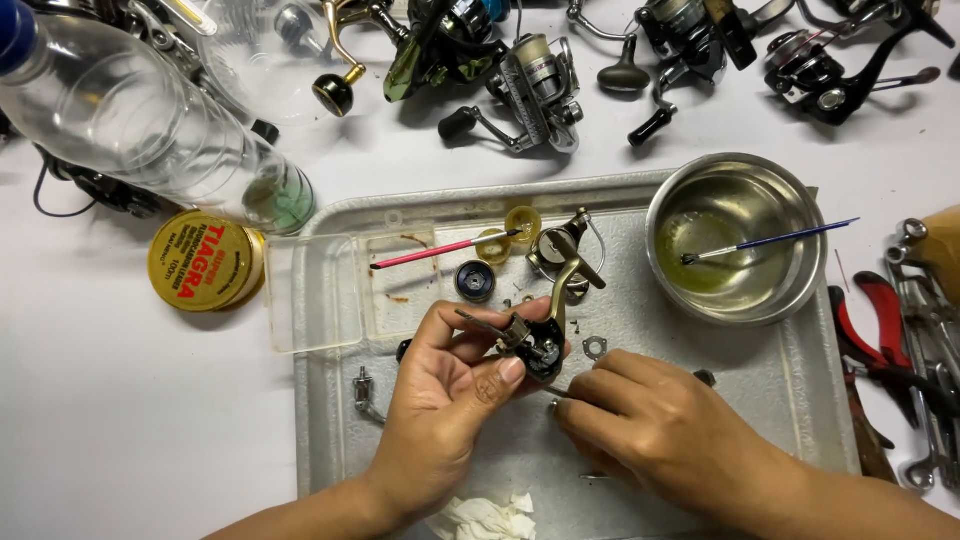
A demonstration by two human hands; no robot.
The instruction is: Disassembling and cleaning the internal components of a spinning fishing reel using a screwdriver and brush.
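Centrally, over the metal tray [800, 400], the left hand [440, 400] pinches one dismantled reel body [540, 345] (gold arm upward), while the right hand [650, 420] pinches a thin tool [553, 392] against it. Two brushes: one pink [445, 248], one blue [770, 240] in the steel bowl [800, 210]. Open tray room lies lower left, near its edge.

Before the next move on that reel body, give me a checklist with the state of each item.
1. Left hand grips the reel body firmly: ok, fingers wrapped around it.
2. Right hand has its thin tool on the body: cannot tell, tip hidden.
3. Work stays over the metal tray: ok.
4. Loose washer lies on the tray beside the hands: ok.
5. Steel bowl upright with the blue brush resting in it: ok.
6. Red brush lies across the clear lid, apart from the hands: ok.
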